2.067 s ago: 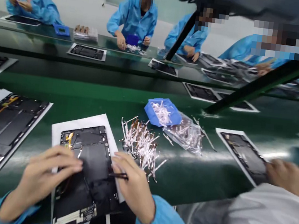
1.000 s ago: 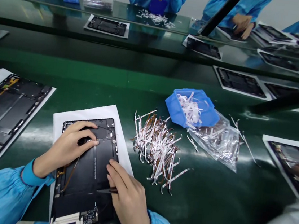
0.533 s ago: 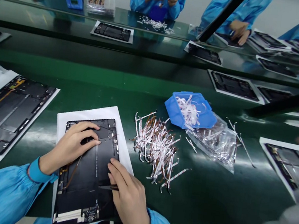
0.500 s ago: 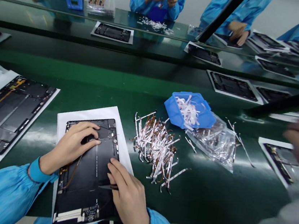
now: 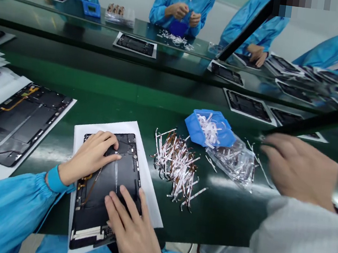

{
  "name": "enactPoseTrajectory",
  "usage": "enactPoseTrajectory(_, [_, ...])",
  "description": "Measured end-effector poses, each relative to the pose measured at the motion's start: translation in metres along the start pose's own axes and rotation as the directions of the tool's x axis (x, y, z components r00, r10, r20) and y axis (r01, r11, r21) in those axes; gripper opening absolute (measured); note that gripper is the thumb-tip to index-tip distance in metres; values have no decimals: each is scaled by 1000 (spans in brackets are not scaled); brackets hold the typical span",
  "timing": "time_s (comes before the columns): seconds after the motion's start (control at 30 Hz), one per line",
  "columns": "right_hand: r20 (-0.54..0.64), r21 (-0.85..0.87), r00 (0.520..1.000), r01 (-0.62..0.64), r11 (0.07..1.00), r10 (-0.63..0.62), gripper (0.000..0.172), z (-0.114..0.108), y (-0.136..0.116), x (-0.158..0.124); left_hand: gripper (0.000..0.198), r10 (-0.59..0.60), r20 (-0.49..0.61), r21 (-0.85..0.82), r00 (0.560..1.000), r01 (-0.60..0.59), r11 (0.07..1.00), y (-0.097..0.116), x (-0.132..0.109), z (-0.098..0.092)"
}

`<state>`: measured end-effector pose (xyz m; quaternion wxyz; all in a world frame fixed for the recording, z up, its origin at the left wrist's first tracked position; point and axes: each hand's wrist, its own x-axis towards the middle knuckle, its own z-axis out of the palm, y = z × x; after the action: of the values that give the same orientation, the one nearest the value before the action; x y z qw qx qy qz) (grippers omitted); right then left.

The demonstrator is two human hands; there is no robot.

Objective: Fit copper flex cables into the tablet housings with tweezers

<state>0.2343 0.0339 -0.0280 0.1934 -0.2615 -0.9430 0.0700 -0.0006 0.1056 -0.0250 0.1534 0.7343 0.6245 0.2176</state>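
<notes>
A black tablet back housing with a flex cable and small boards lies on a white paper sheet in front of me. My left hand rests over its upper part, fingers bent and thumb apart, with nothing visible between them. Spread fingers of my right hand lie across the housing's lower right, covering part of its lower board. Beneath that palm I cannot make out whether anything is held. A pale strip runs down the housing's middle, between my hands.
To the right are a heap of thin flex strips, a blue bin of white strips and a clear plastic bag. A co-worker's hand reaches in from the right. Another tablet housing lies left, beside stacked sheets.
My right hand has moved left over the housing and its fingers have spread; the dark tool seen at them no longer shows. The co-worker's hand has come further in from the right.
</notes>
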Motion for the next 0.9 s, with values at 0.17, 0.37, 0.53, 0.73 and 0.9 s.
enactPoseTrajectory(0.17, [104,64,994,-45,997,38,42,5,17,26,22,3,-53,-69,999,-7,998,0,-5,4])
enactPoseTrajectory(0.37, [213,260,968,-185,948,131,59,8,51,67,23,-87,-242,-193,966,40,980,-2,-5,7])
enactPoseTrajectory(0.53, [246,389,960,-223,894,132,47,12,74,82,22,-133,-305,-216,943,68,974,-2,-4,-2])
enactPoseTrajectory(0.73, [191,492,968,-237,838,162,44,20,80,80,34,104,-166,123,981,-84,989,39,-76,-1])
enactPoseTrajectory(0.9, [153,514,976,-213,831,155,45,23,81,80,52,305,86,188,948,-316,930,60,-121,11])
